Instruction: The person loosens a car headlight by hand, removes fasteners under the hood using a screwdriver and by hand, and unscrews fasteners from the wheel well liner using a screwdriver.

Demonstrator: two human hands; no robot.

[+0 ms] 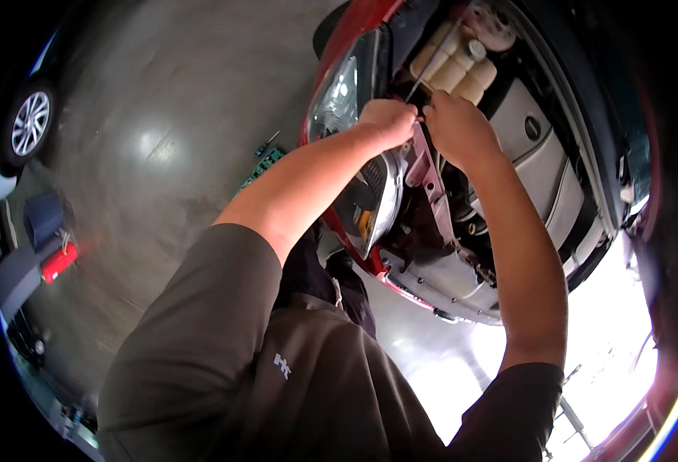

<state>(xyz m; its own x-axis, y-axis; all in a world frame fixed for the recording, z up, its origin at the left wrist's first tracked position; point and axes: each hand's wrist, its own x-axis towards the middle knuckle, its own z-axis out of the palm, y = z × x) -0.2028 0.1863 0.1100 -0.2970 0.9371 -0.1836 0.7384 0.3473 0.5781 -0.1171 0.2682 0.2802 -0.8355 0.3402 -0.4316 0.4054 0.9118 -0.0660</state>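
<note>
Both my hands reach into the open engine bay of a red car, just past the clear headlight [339, 100]. My left hand [387, 123] is closed, knuckles up, beside the inner edge of the headlight. A thin metal rod [434, 61] slants away from its fingertips, but I cannot tell whether the hand grips it. Close to it, my right hand [461, 132] is bent with its fingers curled together above a pinkish metal support bar [429, 181]. Whatever lies between the fingers of either hand is hidden. A beige fluid reservoir [439, 61] sits just beyond them.
A grey engine cover [520, 119] fills the bay to the right. The front bumper [431, 277] curves below the headlight. On the floor at left lies a green tool tray [262, 165]. Farther left are a red object [59, 262] and another car's wheel [31, 123].
</note>
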